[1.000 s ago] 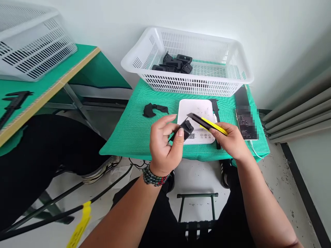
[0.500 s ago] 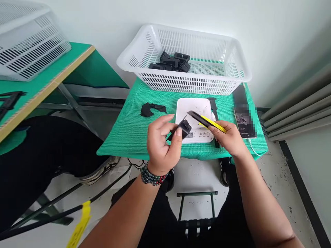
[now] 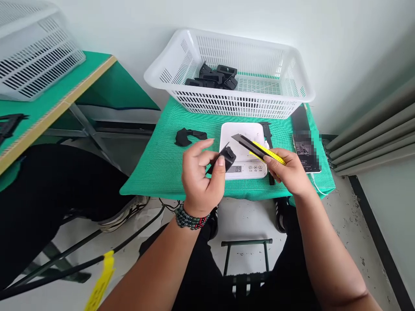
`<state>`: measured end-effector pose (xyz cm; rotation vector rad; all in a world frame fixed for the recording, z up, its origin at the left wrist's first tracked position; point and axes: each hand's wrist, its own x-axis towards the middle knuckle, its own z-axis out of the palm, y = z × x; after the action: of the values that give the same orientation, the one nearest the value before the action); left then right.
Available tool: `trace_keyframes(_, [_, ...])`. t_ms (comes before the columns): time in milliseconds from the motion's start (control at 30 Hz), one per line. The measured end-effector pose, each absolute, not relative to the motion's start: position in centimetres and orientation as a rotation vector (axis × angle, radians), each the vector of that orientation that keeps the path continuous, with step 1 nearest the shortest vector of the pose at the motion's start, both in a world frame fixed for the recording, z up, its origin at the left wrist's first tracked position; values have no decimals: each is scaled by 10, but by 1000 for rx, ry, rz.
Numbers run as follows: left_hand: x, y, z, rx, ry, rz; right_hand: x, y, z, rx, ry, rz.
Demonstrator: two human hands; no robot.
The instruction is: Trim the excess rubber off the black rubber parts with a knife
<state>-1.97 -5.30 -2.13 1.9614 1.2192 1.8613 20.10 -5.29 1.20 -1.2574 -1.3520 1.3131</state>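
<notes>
My left hand (image 3: 203, 177) pinches a small black plastic part (image 3: 228, 158) between thumb and fingers, held above the front left of a white digital scale (image 3: 231, 129). The scale's display reads about 0.9. In my right hand (image 3: 287, 170) is a yellow and black utility knife (image 3: 259, 149), its blade pointing left over the scale. The blade tip is close to the black part but apart from it. Behind the knife, a black caliper (image 3: 266, 129) lies along the scale's right side, partly hidden. A piece of black material (image 3: 185, 137) lies on the green cloth left of the scale.
A white plastic basket (image 3: 240, 101) with several black parts (image 3: 214, 77) stands at the back of the green-covered table (image 3: 152, 172). A phone (image 3: 308, 157) with a cable lies at the right. On the left, another table (image 3: 94, 73) holds a second basket (image 3: 39, 65); a person's leg (image 3: 65, 190) is beside it.
The black part has turned slightly in my left hand, which moved a little left. The knife has shifted slightly, its tip a bit further left and more of its blade side showing.
</notes>
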Motion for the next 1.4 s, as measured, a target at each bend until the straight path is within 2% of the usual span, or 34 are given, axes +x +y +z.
trace_keyframes(100, [-19, -53, -21, 1966, 1261, 1840, 200, -54, 13, -1200, -1371, 1428])
trace_keyframes(300, [-16, -56, -22, 1935, 1287, 1916, 197, -48, 8, -1355, -1417, 1202])
trace_keyframes(467, [-17, -54, -21, 1940, 1322, 1834, 196, -53, 10, -1205, -1361, 1401])
trace_keyframes(700, [-16, -58, -20, 1982, 1232, 2098, 197, -47, 8, -1337, -1409, 1189])
trace_keyframes(900, [-16, -56, -18, 2007, 1270, 1959, 201, -52, 9, -1150, -1358, 1445])
trace_keyframes(1033, [-13, -61, -15, 2072, 1175, 2126, 200, -49, 5, -1280, -1411, 1313])
trace_keyframes(1100, [-12, -63, -14, 2098, 1126, 2090, 200, -47, 2, -1299, -1396, 1240])
trace_keyframes(1233, [-10, -64, -15, 2043, 1095, 1917, 200, -52, 5, -1147, -1327, 1344])
trace_keyframes(1400, [-7, -60, -18, 1576, 953, 1833, 199, -59, 9, -1049, -1317, 1391])
